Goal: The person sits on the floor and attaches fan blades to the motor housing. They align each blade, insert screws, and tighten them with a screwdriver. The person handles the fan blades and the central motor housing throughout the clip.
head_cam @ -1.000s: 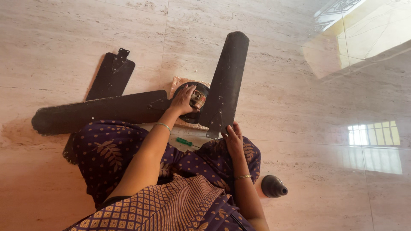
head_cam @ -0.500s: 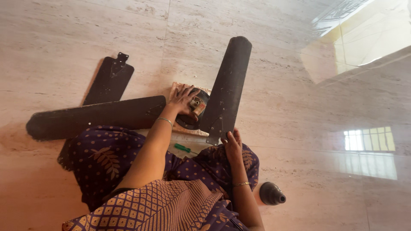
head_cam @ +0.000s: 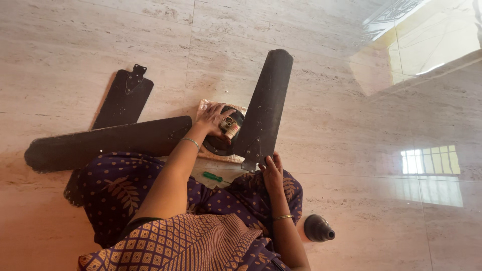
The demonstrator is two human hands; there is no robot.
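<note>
Left hand (head_cam: 213,119) lies flat, fingers spread, on fan motor hub (head_cam: 224,133); right hand (head_cam: 271,168) pinches near end of upright blade (head_cam: 265,105), just right of hub. Judgement: keep hub pinned while swinging blade, or bracket screws strain. Green screwdriver (head_cam: 213,176) sits on floor (head_cam: 326,125) between both arms. Versus half a second ago: blade tip slightly lower in view, left blade (head_cam: 108,140) nudged
</note>
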